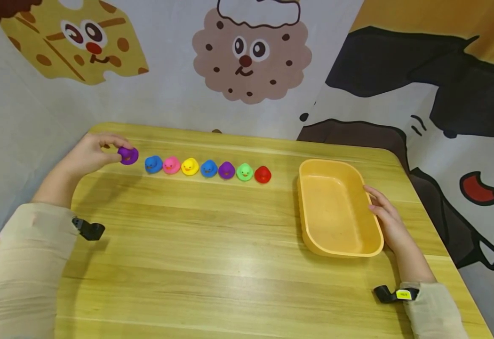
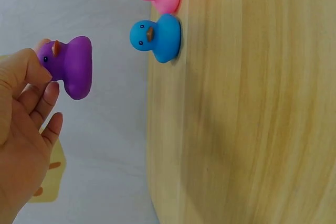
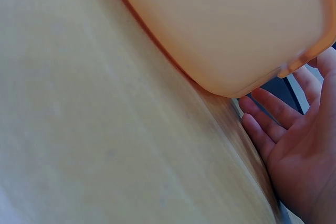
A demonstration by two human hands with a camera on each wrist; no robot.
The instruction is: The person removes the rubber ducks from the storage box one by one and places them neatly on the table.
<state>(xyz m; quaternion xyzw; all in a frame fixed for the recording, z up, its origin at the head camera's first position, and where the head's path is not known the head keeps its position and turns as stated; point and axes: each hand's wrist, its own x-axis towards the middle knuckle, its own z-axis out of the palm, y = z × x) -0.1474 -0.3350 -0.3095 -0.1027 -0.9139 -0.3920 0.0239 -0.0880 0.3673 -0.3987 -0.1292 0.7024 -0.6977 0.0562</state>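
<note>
My left hand [image 1: 96, 153] pinches a purple rubber duck [image 1: 128, 156] by its head, between thumb and fingertips. In the left wrist view this duck [image 2: 79, 69] hangs upright above the table's level, and the other fingers are loosely bent. Nearest to it is a blue duck [image 1: 154, 165], the left end of a row. Rightward follow a pink duck [image 1: 171, 165], a yellow duck [image 1: 190, 166], another blue duck [image 1: 209, 168], another purple duck [image 1: 227, 170], a green duck [image 1: 244, 172] and a red duck [image 1: 263, 174]. My right hand [image 1: 388, 219] touches the right rim of a yellow-orange plastic bin [image 1: 306, 230], its fingers loosely extended.
The wood-grain table [image 1: 196, 263] meets a cartoon-printed cloth [image 1: 166, 103] along its back and sides. Black wrist cameras sit on both sleeves, one on the left cuff [image 1: 89, 229] and one on the right cuff [image 1: 388, 294]. No ducks lie in the bin.
</note>
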